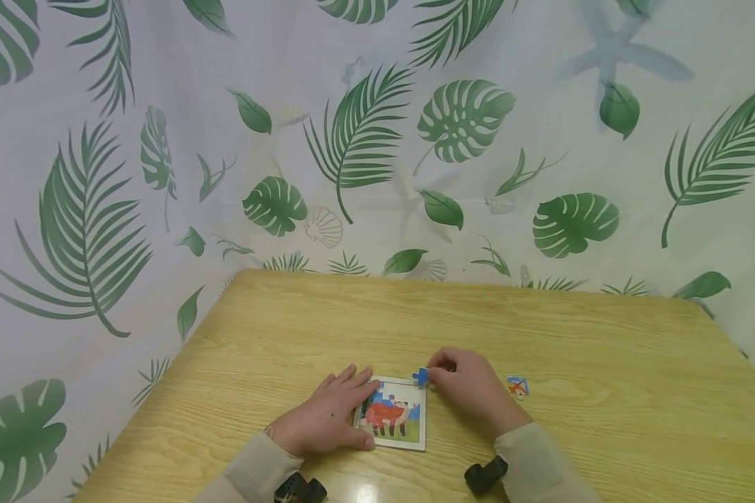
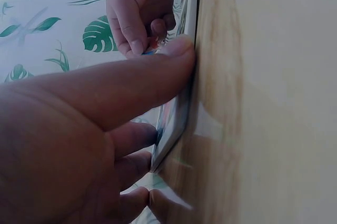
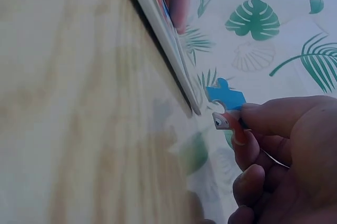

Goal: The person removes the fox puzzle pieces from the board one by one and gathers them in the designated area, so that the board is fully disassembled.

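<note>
Right fingers (image 3: 279, 116) pinch a puzzle piece (image 3: 226, 97), left fingers (image 1: 351, 387) spread over a tray (image 1: 423, 419), leaf-printed cloth (image 1: 377, 154) behind the wood-grain table (image 1: 377, 321).

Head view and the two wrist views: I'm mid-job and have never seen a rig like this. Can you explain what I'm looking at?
There is no robot here, just a person's two bare hands. The head picture comes from a camera worn on the head, looking forward and down. The other two come from wrist cameras, one per arm, so there the table seems to stand on its side.

On the table lies a puzzle with a pale border, showing a red animal. The left hand rests on its left side. The right hand pinches a blue-and-red piece near the puzzle's far right corner. A loose piece lies on the table further right. Behind hangs a leaf-print sheet.
</note>
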Motion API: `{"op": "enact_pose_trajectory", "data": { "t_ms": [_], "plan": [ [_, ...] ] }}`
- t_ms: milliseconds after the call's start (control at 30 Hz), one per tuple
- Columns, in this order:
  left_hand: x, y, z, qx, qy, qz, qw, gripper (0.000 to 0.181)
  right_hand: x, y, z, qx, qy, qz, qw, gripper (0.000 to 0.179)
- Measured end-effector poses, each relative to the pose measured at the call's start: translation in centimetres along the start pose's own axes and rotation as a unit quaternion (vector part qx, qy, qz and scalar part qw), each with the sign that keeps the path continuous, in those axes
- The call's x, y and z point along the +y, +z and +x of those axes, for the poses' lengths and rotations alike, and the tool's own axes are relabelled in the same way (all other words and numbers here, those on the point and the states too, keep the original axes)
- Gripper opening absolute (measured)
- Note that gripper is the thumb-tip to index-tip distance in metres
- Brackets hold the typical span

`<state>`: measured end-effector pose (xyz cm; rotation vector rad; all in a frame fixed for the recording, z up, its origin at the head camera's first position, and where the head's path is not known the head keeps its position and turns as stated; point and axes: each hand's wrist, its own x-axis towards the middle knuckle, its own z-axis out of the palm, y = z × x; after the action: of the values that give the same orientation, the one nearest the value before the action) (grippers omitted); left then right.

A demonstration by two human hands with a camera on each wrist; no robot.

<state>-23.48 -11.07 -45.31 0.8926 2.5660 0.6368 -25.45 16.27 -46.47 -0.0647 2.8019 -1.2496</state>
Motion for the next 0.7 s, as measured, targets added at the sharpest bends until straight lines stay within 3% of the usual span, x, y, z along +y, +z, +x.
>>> {"op": "enact_pose_trajectory", "data": {
  "t_ms": [333,700],
  "plan": [
    [-0.3,0.3,0.1,-0.004,0.003,0.008,1.0,0.089,2.4,-2.5,0.0,0.006,-0.023,-0.068,0.9974,0.006],
    [-0.4,0.2,0.1,-0.005,0.002,0.011,0.9999,0.089,4.6,-5.4,-0.1,-0.021,-0.02,-0.088,0.9957,0.01]
  ]
}}
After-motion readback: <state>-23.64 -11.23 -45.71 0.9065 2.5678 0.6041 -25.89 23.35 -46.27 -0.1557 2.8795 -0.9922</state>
